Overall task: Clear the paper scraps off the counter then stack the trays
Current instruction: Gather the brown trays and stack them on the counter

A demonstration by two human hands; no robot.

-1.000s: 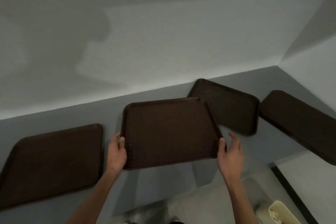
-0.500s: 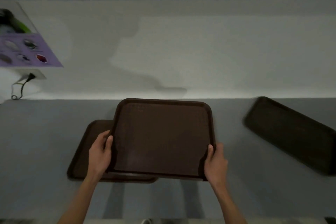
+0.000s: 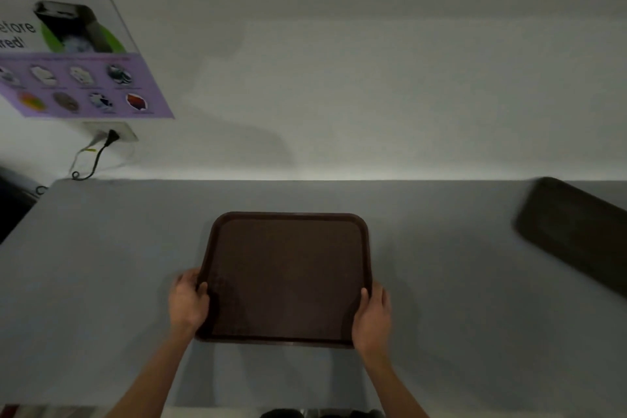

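From the head view, a dark brown tray [image 3: 288,278] lies flat in the middle of the grey tabletop [image 3: 101,282], its long sides roughly parallel to the wall behind. The left hand [image 3: 187,304] grips the tray's left edge close to the near corner, with the thumb laid over the rim and the other fingers curled round the outside. The right hand [image 3: 372,316] grips the right edge close to the near right corner in the same way, thumb on top of the rim. Both forearms reach in from the bottom of the frame. A thin darker band runs along the tray's near edge; I cannot tell whether it is the tray's own rim or something beneath it.

A second brown tray [image 3: 576,237] lies well apart at the far right, turned at an angle, blurred and cut off by the frame edge. On the pale wall at upper left hangs a poster [image 3: 78,78] with a purple lower panel of small pictures. Just below it a black cord [image 3: 98,154] is plugged into a wall socket [image 3: 118,132] and trails down to the tabletop's back left corner.
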